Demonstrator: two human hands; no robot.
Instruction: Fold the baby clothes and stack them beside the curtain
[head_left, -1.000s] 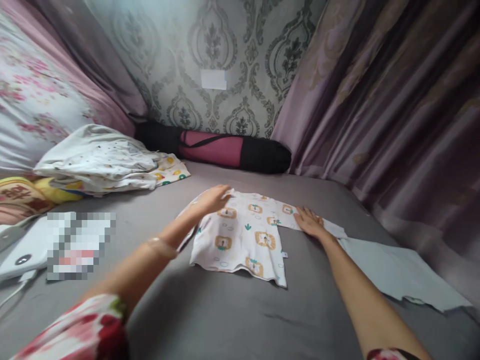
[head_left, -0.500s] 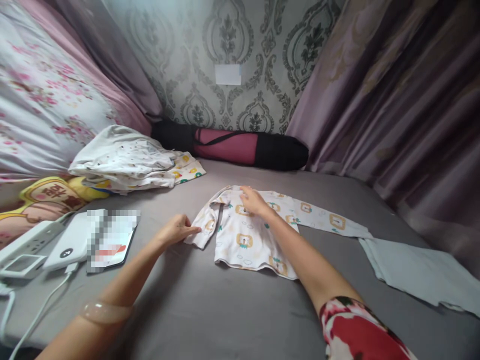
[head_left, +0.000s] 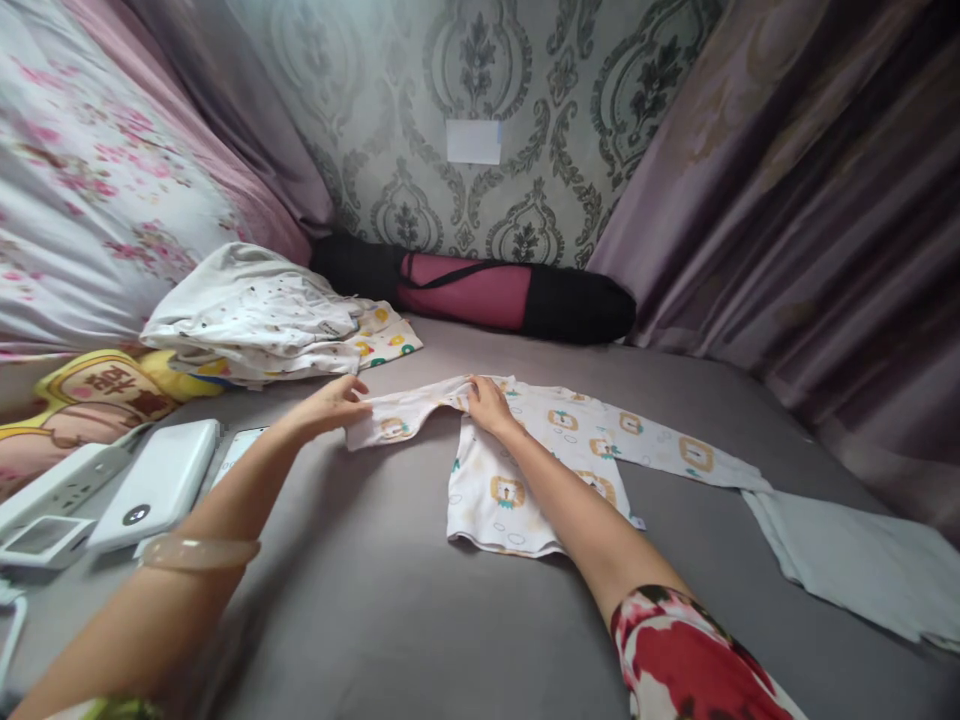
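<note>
A small white long-sleeved shirt (head_left: 506,490) with a yellow lion print lies spread on the grey sheet. My left hand (head_left: 334,405) holds the cuff end of its left-side sleeve, which stretches out sideways with a raised fold. At the shoulder end of that sleeve, my right hand (head_left: 489,403) pinches the fabric. The other sleeve reaches out to the right, flat on the bed. My right forearm hides part of the shirt's body.
Folded pale cloth (head_left: 855,560) lies at the right, touching the far cuff. Behind are a heap of white clothes (head_left: 255,310) and a black and maroon long bag (head_left: 472,292). At left sit a power bank (head_left: 161,485), a phone (head_left: 238,450) and a power strip (head_left: 64,485).
My left hand has moved up and away from me with the cuff, so the sleeve now points out to the left. My right hand has shifted towards the sleeve's shoulder end.
</note>
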